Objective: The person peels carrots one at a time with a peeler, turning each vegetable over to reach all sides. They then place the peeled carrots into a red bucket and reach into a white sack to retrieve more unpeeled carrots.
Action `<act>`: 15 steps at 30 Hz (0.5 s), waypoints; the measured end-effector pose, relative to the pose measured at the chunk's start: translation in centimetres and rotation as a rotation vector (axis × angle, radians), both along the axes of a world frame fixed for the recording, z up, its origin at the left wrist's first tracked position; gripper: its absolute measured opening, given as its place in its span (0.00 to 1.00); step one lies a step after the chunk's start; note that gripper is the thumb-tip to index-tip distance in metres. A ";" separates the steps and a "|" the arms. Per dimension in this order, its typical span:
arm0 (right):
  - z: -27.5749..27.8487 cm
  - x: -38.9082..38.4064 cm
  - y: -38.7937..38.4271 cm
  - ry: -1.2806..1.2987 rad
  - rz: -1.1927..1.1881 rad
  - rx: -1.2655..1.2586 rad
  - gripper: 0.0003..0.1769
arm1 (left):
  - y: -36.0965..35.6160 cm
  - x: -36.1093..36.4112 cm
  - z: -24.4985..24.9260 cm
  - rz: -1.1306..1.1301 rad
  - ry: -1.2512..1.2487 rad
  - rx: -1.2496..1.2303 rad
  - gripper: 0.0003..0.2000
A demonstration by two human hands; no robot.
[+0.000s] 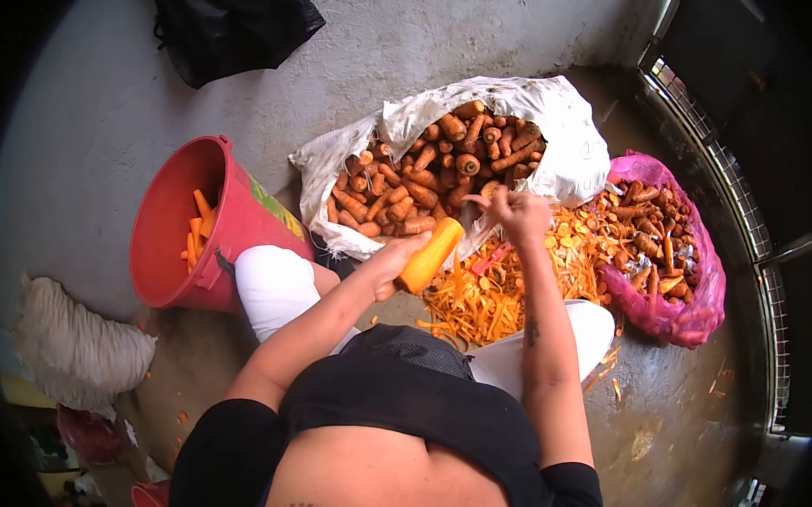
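Note:
A peeled bright orange carrot (432, 256) is in my left hand (393, 264), its thick end pointing up and to the right. My right hand (521, 215) is closed around the handle of a red peeler (491, 257), which hangs below the fingers over the peelings. Orange peelings (476, 310) are heaped on the floor between my knees and to the right. Just beyond both hands lies an open white sack (573, 138) full of unpeeled carrots (421, 176).
At the left, a red bucket (170, 241) holds peeled carrots (200, 229). A pink bag (709, 279) with carrots and scraps stands at the right. A black bag (230, 19) hangs on the wall, and a pale sack (80, 342) lies at the lower left.

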State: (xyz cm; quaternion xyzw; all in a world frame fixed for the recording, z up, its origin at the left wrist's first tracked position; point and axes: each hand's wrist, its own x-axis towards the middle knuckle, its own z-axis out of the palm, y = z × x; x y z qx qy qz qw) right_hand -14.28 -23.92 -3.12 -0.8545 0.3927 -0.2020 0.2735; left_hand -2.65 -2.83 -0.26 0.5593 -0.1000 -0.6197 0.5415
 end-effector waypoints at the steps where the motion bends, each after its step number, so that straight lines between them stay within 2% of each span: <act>1: -0.5 -0.6 -1.3 0.103 -0.127 -0.151 0.26 | 0.5 0.1 0.5 -0.041 0.021 0.008 0.22; 2: -1.1 -1.4 -2.7 0.204 -0.254 -0.300 0.27 | 1.1 0.4 0.8 -0.083 0.042 0.017 0.22; 3: -3.2 -2.0 -4.3 0.202 -0.341 -0.344 0.29 | 1.6 1.2 0.6 -0.168 0.084 0.008 0.24; 4: -3.3 -2.1 -4.6 0.198 -0.429 -0.389 0.31 | 1.8 1.2 0.7 -0.112 0.151 -0.020 0.24; 5: -3.5 -2.1 -4.6 0.179 -0.438 -0.445 0.28 | 1.9 1.1 0.9 -0.058 0.216 -0.052 0.24; 6: -3.9 -1.9 -4.4 0.058 -0.363 -0.260 0.27 | 1.9 1.1 1.0 -0.005 0.282 -0.084 0.24; 8: -0.3 -0.8 -0.5 -0.179 -0.211 0.109 0.25 | 1.6 1.4 0.8 0.033 0.310 -0.088 0.24; 10: -0.5 0.4 2.8 -0.330 -0.027 0.375 0.24 | 1.5 2.2 -1.2 0.043 0.337 -0.117 0.24; 11: 0.1 0.4 4.5 -0.369 0.118 0.153 0.23 | 1.7 2.6 -2.2 0.009 0.345 -0.143 0.22; 12: 1.1 0.3 6.0 -0.403 0.264 -0.070 0.23 | 1.3 2.0 -1.9 0.088 0.312 -0.094 0.22; 14: 2.1 0.5 8.2 -0.468 0.441 -0.321 0.21 | 0.6 0.5 -0.9 0.252 0.243 0.009 0.20; 15: 2.1 0.5 8.4 -0.444 0.431 -0.331 0.20 | 0.9 0.9 -1.9 0.195 0.261 -0.030 0.20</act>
